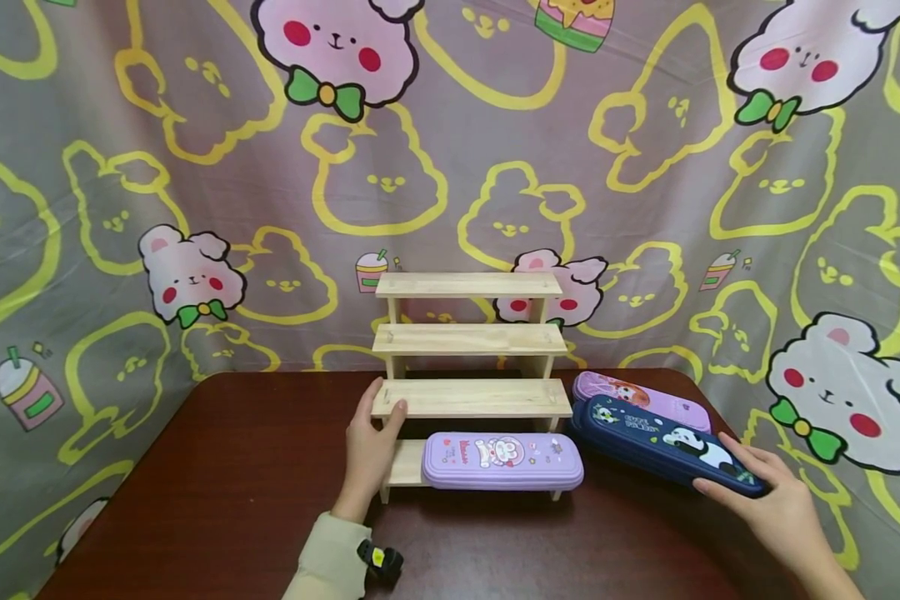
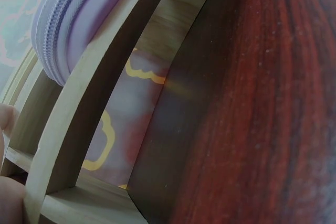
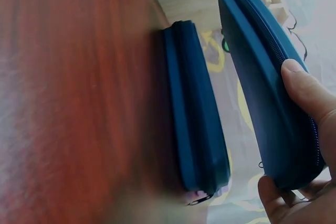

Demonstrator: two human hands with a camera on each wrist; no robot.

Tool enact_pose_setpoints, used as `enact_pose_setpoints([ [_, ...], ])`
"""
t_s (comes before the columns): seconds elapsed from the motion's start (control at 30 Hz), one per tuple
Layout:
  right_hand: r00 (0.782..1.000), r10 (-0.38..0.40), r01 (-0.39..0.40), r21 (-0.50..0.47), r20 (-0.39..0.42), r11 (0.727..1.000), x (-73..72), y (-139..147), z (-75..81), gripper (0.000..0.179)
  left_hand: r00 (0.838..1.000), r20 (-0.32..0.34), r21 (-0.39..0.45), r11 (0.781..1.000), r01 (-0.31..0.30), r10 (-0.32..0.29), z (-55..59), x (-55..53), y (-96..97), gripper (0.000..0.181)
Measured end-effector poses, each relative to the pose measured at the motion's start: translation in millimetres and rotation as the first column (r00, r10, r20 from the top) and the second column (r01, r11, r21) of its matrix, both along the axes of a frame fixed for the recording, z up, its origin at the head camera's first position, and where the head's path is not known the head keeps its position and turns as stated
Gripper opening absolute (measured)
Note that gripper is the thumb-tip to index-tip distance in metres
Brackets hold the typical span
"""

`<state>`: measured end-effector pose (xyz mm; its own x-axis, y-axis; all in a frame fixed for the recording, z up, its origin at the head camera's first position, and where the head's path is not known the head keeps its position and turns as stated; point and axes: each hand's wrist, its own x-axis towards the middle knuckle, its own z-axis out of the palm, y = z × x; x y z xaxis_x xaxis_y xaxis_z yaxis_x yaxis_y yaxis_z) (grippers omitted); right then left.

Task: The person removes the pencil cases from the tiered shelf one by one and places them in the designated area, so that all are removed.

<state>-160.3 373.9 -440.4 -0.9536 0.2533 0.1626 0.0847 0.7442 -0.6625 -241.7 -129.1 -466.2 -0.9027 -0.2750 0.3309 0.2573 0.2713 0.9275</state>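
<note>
My right hand point(image 1: 780, 500) grips the near right end of a navy pencil case point(image 1: 667, 443) with a panda on its lid. The right wrist view has my thumb point(image 3: 299, 80) against its zipper side and fingers under the end. It is raised off the table, over a second dark blue pencil case point(image 3: 197, 108). At the left end of a stepped wooden rack point(image 1: 472, 397), my left hand point(image 1: 371, 437) holds a middle step between thumb and fingers. A lilac pencil case point(image 1: 502, 462) with a rabbit design lies on the rack's lowest step, toward the right.
Behind the navy case is a pink-purple pencil case point(image 1: 648, 396) with a cartoon girl, partly covered. The rack's upper steps point(image 1: 468, 285) rise toward a patterned curtain point(image 1: 450, 192). All stand on a dark red-brown table point(image 1: 270, 483).
</note>
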Motion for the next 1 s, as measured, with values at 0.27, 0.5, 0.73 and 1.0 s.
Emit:
enact_pose_setpoints([
  [0.27,0.997,-0.006,0.004,0.039,0.074,0.999,2.8,4.4,-9.2,0.098,1.000,-0.002,-0.001,1.000,0.002,-0.002,1.8,1.4,-0.5,0.063],
  [0.5,0.968,0.014,-0.019,0.014,0.251,1.000,2.0,11.5,-15.7,0.110,1.000,-0.017,0.000,1.000,0.013,-0.013,-0.9,0.3,-1.2,0.063],
  [0.73,0.948,0.068,-0.078,0.018,0.312,0.997,3.1,14.0,-23.3,0.108,1.000,-0.024,-0.001,1.000,0.018,-0.018,-0.6,-0.4,-1.2,0.064],
  [1.0,0.930,0.125,-0.142,0.023,0.346,0.990,-0.1,10.5,-27.5,0.105,1.000,-0.019,-0.003,1.000,0.006,-0.006,-0.9,0.2,-0.6,0.062],
])
